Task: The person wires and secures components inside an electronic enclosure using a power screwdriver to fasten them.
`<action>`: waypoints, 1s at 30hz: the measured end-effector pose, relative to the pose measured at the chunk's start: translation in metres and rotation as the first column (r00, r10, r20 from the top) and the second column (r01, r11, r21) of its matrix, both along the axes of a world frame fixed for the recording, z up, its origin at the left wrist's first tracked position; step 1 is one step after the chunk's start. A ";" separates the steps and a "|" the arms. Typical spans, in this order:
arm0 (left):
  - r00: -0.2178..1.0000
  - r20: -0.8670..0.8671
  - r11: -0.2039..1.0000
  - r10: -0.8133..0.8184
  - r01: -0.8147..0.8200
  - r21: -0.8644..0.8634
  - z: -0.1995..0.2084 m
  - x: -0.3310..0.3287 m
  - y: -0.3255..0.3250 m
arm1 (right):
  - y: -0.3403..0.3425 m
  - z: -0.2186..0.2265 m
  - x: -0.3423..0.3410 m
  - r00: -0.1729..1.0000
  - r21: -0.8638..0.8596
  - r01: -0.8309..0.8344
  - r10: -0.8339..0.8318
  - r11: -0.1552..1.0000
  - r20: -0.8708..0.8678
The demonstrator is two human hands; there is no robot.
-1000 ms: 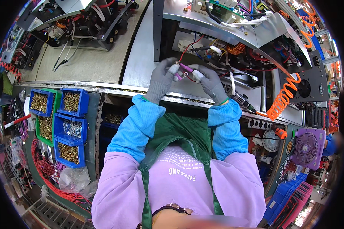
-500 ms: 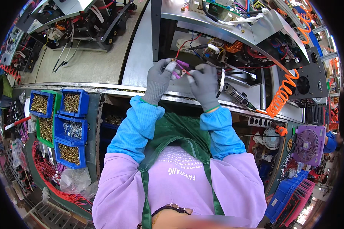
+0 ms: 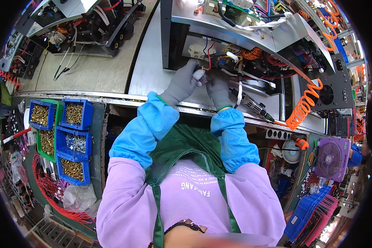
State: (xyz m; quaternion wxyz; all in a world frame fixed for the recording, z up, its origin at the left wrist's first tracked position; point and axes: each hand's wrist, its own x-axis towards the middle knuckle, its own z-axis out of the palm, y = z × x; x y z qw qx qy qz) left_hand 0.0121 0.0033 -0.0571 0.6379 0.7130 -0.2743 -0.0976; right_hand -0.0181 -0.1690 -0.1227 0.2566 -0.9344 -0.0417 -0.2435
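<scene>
My left hand (image 3: 182, 84), in a grey glove, is closed in a pinch inside the front of the open metal machine housing (image 3: 239, 31). A red wire (image 3: 210, 56) runs down to a small brass-coloured piece (image 3: 202, 68) at its fingertips. Close beside it, my right hand (image 3: 219, 89), also gloved, has its fingers curled inward. What the right fingers hold is hidden, though a bit of purple shows between the hands. A power screwdriver (image 3: 254, 103) with an orange coiled air hose (image 3: 304, 105) lies right of my right hand.
At left, blue bins (image 3: 73, 142) and a green bin (image 3: 46, 151) hold screws, above bundled red wires (image 3: 56, 194). Another open machine (image 3: 91, 31) stands at the far left. White-sleeved cables (image 3: 239, 89) hang near my right hand. A purple fan (image 3: 331, 159) stands at right.
Both hands have come closer together and moved slightly inward toward the housing. The purple sleeves and ring terminal seen between them before are now mostly hidden by the fingers.
</scene>
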 end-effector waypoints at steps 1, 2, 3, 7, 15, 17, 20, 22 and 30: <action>0.998 -0.023 0.998 0.061 -0.061 0.001 -0.008 0.006 -0.003 | 0.000 0.005 0.000 0.996 -0.073 0.049 -0.054 0.996 -0.064; 0.992 -0.046 0.993 0.121 -0.121 0.003 -0.016 0.010 -0.006 | 0.000 0.008 0.000 0.986 -0.149 0.095 -0.114 0.984 -0.124; 0.989 -0.058 0.990 0.134 -0.136 -0.028 -0.024 0.013 -0.004 | -0.001 0.008 0.000 0.985 -0.152 0.094 -0.114 0.984 -0.126; 0.968 -0.125 0.961 0.216 -0.233 -0.145 -0.054 0.028 -0.009 | -0.001 0.004 0.003 0.948 -0.285 0.211 -0.266 0.935 -0.173; 0.930 -0.331 0.927 0.158 -0.255 -0.276 -0.053 0.030 -0.018 | -0.004 -0.010 0.009 0.948 -0.273 0.238 -0.284 0.932 -0.144; 0.917 -0.379 0.916 0.125 -0.253 -0.311 -0.052 0.031 -0.018 | -0.004 -0.009 0.009 0.946 -0.273 0.237 -0.286 0.932 -0.155; 0.908 -0.412 0.930 0.078 -0.215 -0.298 -0.054 0.034 -0.013 | -0.002 -0.003 0.006 0.949 -0.261 0.225 -0.272 0.939 -0.159; 0.902 -0.431 0.960 0.017 -0.134 -0.244 -0.056 0.041 -0.008 | 0.003 0.005 0.003 0.957 -0.313 0.214 -0.263 0.925 -0.125; 0.939 -0.334 0.931 0.081 -0.191 -0.312 -0.053 0.034 -0.006 | 0.055 0.089 0.011 0.964 -0.168 0.131 -0.165 0.977 -0.207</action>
